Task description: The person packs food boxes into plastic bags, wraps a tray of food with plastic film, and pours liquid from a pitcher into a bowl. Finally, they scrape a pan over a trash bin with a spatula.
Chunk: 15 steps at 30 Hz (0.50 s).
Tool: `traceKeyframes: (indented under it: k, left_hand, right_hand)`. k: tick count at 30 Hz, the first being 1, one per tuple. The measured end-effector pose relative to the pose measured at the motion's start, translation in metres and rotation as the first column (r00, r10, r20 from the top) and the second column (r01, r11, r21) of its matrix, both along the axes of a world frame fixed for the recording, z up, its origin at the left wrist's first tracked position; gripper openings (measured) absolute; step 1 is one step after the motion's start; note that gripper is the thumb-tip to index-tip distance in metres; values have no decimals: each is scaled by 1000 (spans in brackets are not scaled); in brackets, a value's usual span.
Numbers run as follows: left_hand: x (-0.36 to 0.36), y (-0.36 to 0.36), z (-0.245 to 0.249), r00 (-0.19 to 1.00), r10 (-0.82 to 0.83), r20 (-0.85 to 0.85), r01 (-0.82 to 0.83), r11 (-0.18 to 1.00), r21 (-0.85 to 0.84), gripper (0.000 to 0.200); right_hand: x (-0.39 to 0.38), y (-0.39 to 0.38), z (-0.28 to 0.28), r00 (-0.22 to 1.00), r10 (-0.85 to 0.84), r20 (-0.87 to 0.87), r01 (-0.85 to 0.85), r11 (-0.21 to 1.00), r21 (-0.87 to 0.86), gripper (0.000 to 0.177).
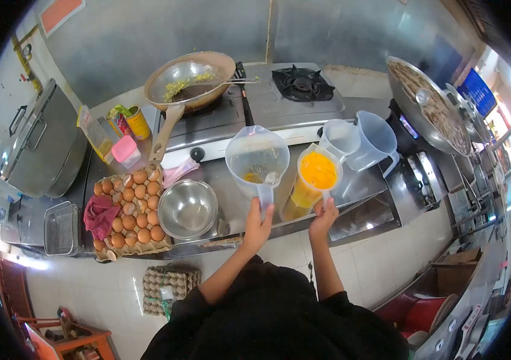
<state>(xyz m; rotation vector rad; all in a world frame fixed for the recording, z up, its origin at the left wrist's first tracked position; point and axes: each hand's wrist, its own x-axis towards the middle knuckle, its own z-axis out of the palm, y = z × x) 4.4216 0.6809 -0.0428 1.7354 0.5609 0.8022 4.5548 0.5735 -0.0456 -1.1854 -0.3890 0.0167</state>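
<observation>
My left hand [258,228] is closed round the handle of a large clear plastic jug [257,155], which holds a metal utensil and a little yellowish residue at its bottom. Just right of it, my right hand [324,221] grips the handle of a second plastic jug [307,191] filled with orange-yellow egg yolks. Both jugs are over the steel counter [231,207], side by side. Behind the yolk jug are a small empty clear jug [340,137] and a larger empty one [375,141].
On the left are an egg tray [141,210], a pink cloth [100,216], a steel bowl [187,209] and a wire basket [61,228]. A frying pan [190,81] sits on the stove [255,114]; a large wok [428,105] is at right. Egg cartons [170,288] lie below.
</observation>
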Motion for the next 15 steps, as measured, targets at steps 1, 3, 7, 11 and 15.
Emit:
traceKeyframes:
  k: [1,3,7,11,15]
  left_hand:
    - [-4,3,1,998,-13,-66,7,996,-94,38]
    - [-20,-1,-1,998,12,-64,-19,995,-103,36]
    - [-50,4,-8,995,41,-88,-44,999,-25,28]
    - [-66,21,-20,998,54,-44,-52,998,37,30]
    - [-74,36,-20,995,-25,-99,-2,965,-262,43]
  right_hand:
    - [2,0,5,1000,10,-10,-10,1000,-9,41]
    - [7,-5,17,981,-57,-188,66,997,41,42]
    - [34,-32,-3,980,-164,109,179,974,-138,41]
    - [27,-47,9,936,-168,-308,182,983,19,36]
    - [21,-55,42,875,-284,-392,321,947,30,29]
